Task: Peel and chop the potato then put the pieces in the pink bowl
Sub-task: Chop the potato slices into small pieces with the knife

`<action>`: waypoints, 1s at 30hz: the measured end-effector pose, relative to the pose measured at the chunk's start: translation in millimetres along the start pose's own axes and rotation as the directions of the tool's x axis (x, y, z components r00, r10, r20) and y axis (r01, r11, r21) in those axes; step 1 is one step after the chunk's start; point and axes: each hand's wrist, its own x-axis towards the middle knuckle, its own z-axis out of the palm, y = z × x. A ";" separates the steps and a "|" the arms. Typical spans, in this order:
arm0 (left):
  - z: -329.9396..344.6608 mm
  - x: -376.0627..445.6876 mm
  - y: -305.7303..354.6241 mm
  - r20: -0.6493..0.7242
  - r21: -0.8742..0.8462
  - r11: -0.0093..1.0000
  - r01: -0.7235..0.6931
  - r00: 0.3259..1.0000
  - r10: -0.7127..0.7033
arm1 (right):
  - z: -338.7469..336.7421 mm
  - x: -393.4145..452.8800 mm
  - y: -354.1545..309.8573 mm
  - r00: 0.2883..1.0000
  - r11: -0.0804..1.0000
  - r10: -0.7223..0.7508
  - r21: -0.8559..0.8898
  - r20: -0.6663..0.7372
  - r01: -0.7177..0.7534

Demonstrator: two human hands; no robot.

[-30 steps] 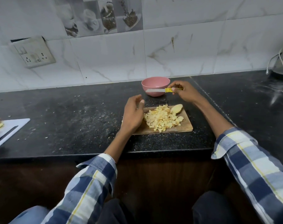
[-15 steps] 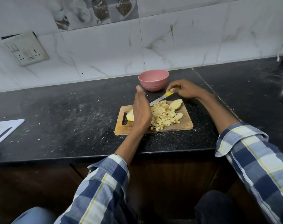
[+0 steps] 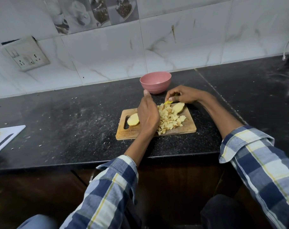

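Potato pieces (image 3: 169, 120) heaped mid cutting board (image 3: 186, 128), near counter's (image 3: 74, 123) front edge. Left hand (image 3: 147, 113) flat, fingers straight, edge-on beside heap, now farther over the board. Right hand (image 3: 185, 95) grips yellow knife handle (image 3: 168, 101), now lowered; blade hidden. Pink bowl (image 3: 155, 82) behind board.

The left hand (image 3: 147, 113) hides the knife's blade, and the frame's left edge crops the white board (image 3: 6, 138).

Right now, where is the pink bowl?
In the head view the pink bowl stands on the black counter near the tiled wall, just behind the wooden cutting board and the two hands, apart from the board.
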 end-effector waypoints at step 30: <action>-31.4 37.4 4.3 0.276 -0.306 0.942 0.139 0.960 -0.052 | -3.5 -11.7 2.2 0.991 0.962 -0.089 0.250 -0.098 0.111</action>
